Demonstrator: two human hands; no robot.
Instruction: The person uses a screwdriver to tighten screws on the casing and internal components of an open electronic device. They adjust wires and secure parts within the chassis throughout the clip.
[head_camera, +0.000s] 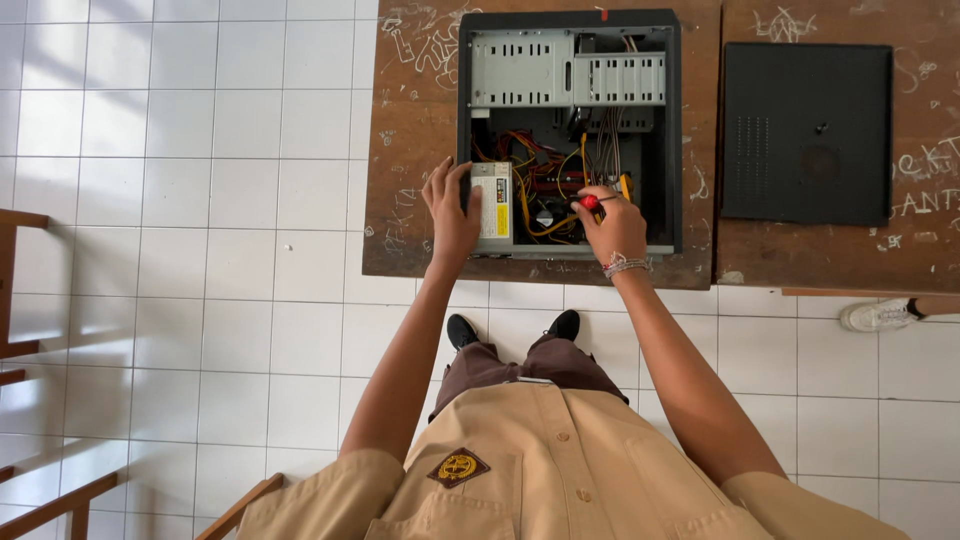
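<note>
An open black computer case (672, 130) lies on its side on a scratched brown wooden table (415, 120). Inside it are grey metal drive bays, coloured cables and a grey power supply box (493, 200) at the near left. My left hand (450, 210) grips the case's left edge beside the power supply. My right hand (612, 225) holds a screwdriver (590, 201) with a red handle, its tip pointing left into the cables near the case's front edge. A bracelet sits on my right wrist.
A black side panel (805, 130) lies flat on a second wooden table to the right. Another person's white shoe (878, 315) shows at the right edge. White floor tiles lie to the left, with wooden furniture (15, 290) at the far left.
</note>
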